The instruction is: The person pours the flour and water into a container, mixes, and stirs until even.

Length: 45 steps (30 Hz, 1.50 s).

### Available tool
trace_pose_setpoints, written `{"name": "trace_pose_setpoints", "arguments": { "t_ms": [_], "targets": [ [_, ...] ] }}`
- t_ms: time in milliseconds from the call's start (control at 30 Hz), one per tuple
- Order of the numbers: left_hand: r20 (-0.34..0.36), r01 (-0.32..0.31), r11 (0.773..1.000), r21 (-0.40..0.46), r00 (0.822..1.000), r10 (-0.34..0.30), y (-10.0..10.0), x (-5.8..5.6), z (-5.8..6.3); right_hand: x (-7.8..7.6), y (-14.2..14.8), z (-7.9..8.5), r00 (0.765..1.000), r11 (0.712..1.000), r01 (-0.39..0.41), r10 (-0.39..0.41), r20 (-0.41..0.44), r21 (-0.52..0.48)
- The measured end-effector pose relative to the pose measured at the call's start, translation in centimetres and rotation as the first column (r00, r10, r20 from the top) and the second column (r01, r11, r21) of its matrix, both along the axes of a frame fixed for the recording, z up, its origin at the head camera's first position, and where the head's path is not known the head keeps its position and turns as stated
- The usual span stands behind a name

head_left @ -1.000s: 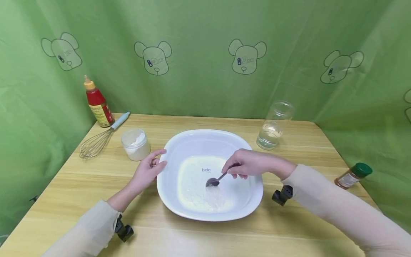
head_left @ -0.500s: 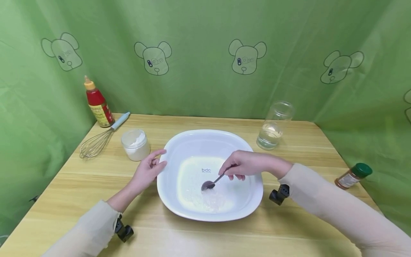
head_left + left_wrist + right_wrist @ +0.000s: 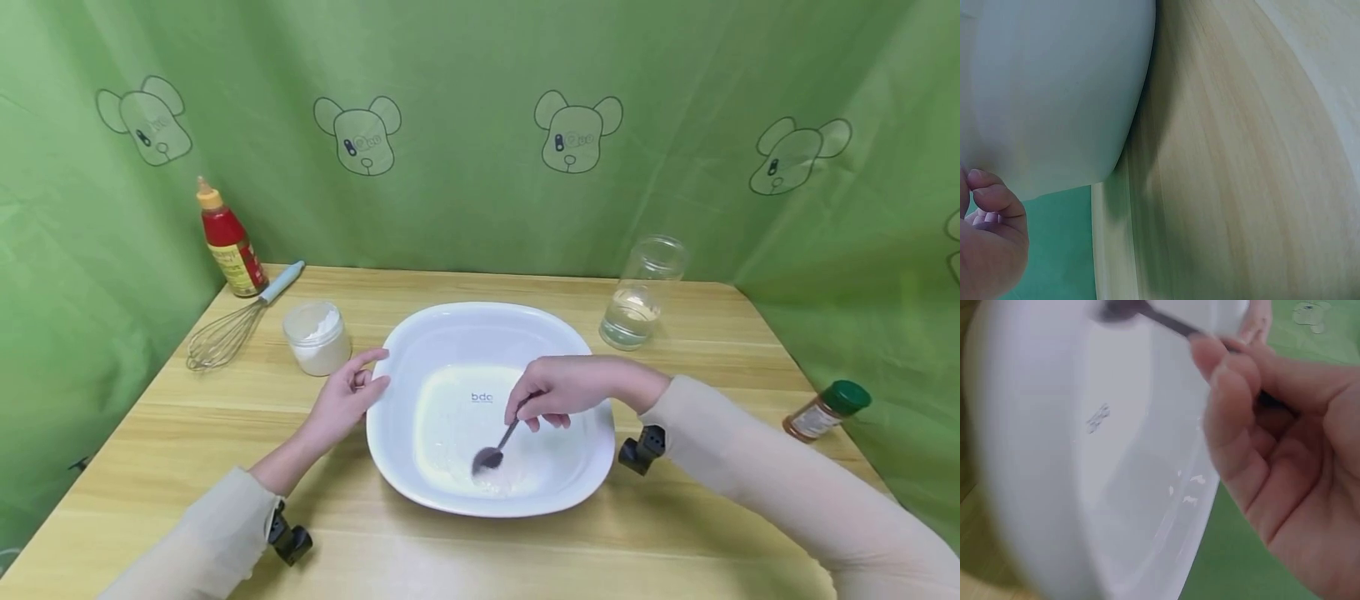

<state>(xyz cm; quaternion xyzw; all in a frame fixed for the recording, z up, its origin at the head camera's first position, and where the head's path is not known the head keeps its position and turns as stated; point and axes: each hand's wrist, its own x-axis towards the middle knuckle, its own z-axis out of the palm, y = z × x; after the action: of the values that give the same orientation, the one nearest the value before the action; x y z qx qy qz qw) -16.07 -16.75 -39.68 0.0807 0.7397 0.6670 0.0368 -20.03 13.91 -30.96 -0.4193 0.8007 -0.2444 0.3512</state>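
Note:
A white basin (image 3: 420, 337) sits mid-table, printed with small lettering on its bottom. My left hand (image 3: 351, 398) holds its left rim between thumb and fingers; in the left wrist view those fingers (image 3: 999, 203) are bent at the basin's wall. Over the basin's right side, my right hand (image 3: 553, 388) grips a dark spoon (image 3: 489, 458) by the handle. The spoon's bowl points down to the front left, low at the basin bottom, beside a patch of whitish wet-looking material (image 3: 501, 479). In the right wrist view, thumb and fingertips pinch the spoon's handle (image 3: 1172, 323).
Left of the basin stands a glass jar (image 3: 318, 342) of white powder, near a whisk (image 3: 232, 329) and a red sauce bottle (image 3: 231, 246). Behind on the right is a tall glass (image 3: 633, 308) partly filled with clear liquid. A green-capped spice jar (image 3: 825, 411) stands far right.
My right hand has moved left and slightly toward the front, and the spoon's bowl has swept left, then forward across the basin bottom. My left hand stays on the rim.

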Motion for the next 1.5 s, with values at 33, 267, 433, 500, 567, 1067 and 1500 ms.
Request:
{"name": "trace_pose_setpoints", "arguments": {
  "t_ms": [33, 267, 433, 500, 567, 1067, 1500],
  "targets": [
    [-0.001, -0.001, 1.0, -0.001, 1.0, 0.001, 0.0, 0.0, 0.0, 0.0, -0.1, 0.0, 1.0, 1.0, -0.003, 0.003, -0.002, -0.002],
    [0.0, -0.003, 1.0, -0.003, 1.0, 0.003, 0.0, 0.1, 0.1, 0.1, -0.9, -0.2, 1.0, 0.999, 0.019, -0.02, -0.018, -0.029],
    [0.007, -0.001, 1.0, -0.003, 1.0, 0.001, 0.1, 0.1, 0.2, 0.3, -1.1, 0.0, 0.999, 1.0, -0.031, 0.031, 0.026, -0.001],
    [0.006, -0.003, 1.0, -0.007, 1.0, 0.003, 0.1, 0.1, 0.1, 0.3, -1.2, 0.0, 0.999, 0.999, -0.047, 0.047, 0.018, -0.021],
    [0.005, -0.004, 1.0, -0.01, 1.0, 0.004, 0.1, 0.1, 0.0, 0.3, -1.5, -0.1, 0.998, 0.998, -0.055, 0.055, 0.01, -0.041],
    [-0.041, -0.016, 0.999, -0.027, 0.999, 0.015, 0.1, 0.0, -0.3, 0.5, 0.1, 1.8, 0.994, 0.984, -0.107, 0.103, 0.04, 0.139],
    [-0.006, -0.011, 1.0, -0.013, 1.0, 0.011, 0.1, 0.0, 0.2, 0.2, 2.3, 1.2, 0.999, 0.998, -0.023, 0.025, -0.032, 0.051]
  ]
}}
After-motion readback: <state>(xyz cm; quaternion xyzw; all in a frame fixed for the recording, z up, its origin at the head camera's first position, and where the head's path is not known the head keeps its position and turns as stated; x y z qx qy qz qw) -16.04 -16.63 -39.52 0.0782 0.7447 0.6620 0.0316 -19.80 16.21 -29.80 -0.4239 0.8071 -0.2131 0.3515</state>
